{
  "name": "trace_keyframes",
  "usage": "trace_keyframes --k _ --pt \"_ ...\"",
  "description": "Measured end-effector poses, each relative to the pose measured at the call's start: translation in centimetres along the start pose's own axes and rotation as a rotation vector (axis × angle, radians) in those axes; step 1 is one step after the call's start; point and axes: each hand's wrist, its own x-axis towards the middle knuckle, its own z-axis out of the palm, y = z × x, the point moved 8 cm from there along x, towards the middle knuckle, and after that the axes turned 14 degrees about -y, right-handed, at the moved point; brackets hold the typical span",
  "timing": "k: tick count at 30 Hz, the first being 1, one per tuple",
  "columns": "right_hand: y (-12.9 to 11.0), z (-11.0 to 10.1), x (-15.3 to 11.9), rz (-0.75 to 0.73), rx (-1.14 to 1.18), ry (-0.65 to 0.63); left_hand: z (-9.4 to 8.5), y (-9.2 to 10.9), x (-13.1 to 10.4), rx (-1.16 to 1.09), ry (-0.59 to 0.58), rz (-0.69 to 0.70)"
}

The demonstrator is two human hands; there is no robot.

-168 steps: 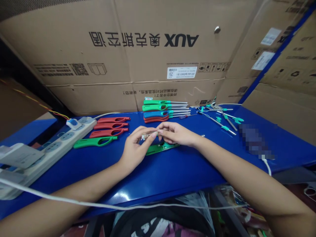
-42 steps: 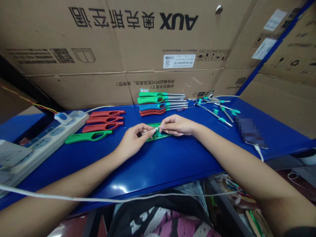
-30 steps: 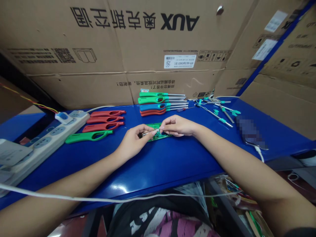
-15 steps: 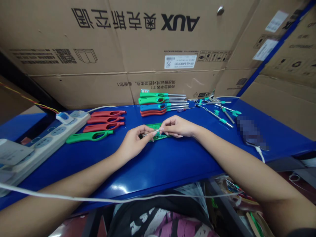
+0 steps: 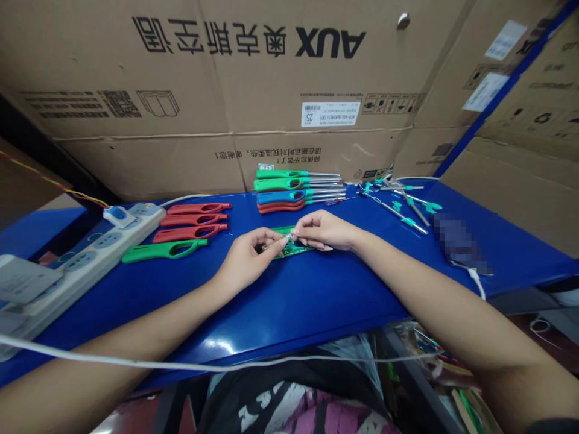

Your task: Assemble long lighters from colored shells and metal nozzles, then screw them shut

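My left hand [image 5: 248,254] is closed, pinching a small silvery or clear part [image 5: 274,246] between thumb and fingers. My right hand [image 5: 324,230] meets it at the part's right end, thumb and forefinger pressed together on something too small to make out. Beneath both hands lies an open green lighter handle shell [image 5: 295,249] with thin wire and teal bits in it. The fingers hide much of the shell. Just behind it is a stack of gas lighters [image 5: 280,196] with green, blue and red handles and metal tubes.
Red and green lighter handles [image 5: 167,251] lie at left beside a white power strip [image 5: 93,256]. Metal tubes with teal fittings [image 5: 398,208] are scattered at right, near a blurred dark device [image 5: 459,241] on a white cable. Cardboard [image 5: 253,108] walls the blue table [image 5: 253,319].
Both hands stay in nearly the same place over the green shell. The fingertips and the small part have shifted only slightly.
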Motion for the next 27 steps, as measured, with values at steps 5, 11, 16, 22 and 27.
trace_keyframes --k 5,11,16,22,27 --pt "0.03 -0.27 0.04 -0.011 0.077 0.026 -0.62 -0.09 -0.20 0.053 0.054 0.001" --pt "0.03 -0.17 0.01 -0.006 0.069 0.042 -0.72 -0.10 -0.37 0.074 0.070 0.012" --pt "-0.03 -0.13 0.06 -0.012 0.032 0.084 -0.78 -0.36 -0.43 0.046 0.092 0.016" --pt "-0.12 -0.05 0.07 -0.018 0.001 0.109 -0.84 -0.39 -0.26 0.024 0.094 0.016" --pt "-0.23 0.02 0.13 -0.032 -0.024 0.112 -0.71 -0.31 -0.25 0.002 0.093 0.013"
